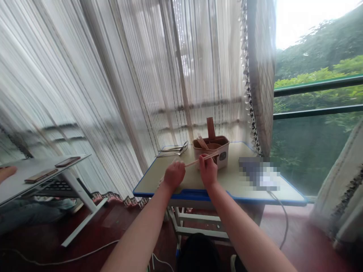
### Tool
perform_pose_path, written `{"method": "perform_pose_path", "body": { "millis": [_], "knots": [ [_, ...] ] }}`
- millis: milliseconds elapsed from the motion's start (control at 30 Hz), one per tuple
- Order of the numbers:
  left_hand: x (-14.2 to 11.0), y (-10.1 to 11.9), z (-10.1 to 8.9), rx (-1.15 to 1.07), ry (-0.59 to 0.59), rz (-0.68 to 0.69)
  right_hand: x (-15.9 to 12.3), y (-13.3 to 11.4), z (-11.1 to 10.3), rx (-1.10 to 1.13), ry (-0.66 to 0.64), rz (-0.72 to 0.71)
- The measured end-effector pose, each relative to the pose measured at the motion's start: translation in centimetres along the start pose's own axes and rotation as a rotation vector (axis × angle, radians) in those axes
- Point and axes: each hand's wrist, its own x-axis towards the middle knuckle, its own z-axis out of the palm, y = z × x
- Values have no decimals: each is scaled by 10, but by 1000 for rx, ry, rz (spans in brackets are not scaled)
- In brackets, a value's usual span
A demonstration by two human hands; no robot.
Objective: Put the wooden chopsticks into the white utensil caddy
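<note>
My left hand [175,176] is closed around one end of a pair of thin pale wooden chopsticks [193,163], just above the near part of the desk. My right hand [208,172] pinches the same chopsticks farther along, and their other end sticks out to the right past its fingers. Right behind that hand stands a utensil holder [224,160], white outside and brown inside, with flat brown wooden pieces [211,128] upright in it. Several metal spoons or forks [177,151] lie at the desk's back left. Something pale beneath my left wrist is mostly hidden.
The blue-edged desk [153,175] bears a blurred-out item [259,173] at the right, with a grey cable [285,215] hanging down. At the left, another person's hand [8,173] rests by a second table [14,189] holding two flat boxes. Sheer curtains [127,75] hang behind.
</note>
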Motion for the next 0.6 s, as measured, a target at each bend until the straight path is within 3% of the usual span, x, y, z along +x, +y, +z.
{"method": "perform_pose_path", "body": {
  "millis": [167,267,333,467,600],
  "knots": [
    [19,20,-6,-244,175,40,42,-31,-31,229,-113,63],
    [50,31,-5,-472,419,-160,84,-57,-68,125,-158,-97],
    [76,37,-4,-509,533,-318,110,-70,-90,-21,-71,-195],
    [119,48,2,-543,480,-309,141,-72,-100,-321,3,-314],
    [133,58,5,-577,447,-292,141,-48,-74,-524,-161,-304]
  ]
}}
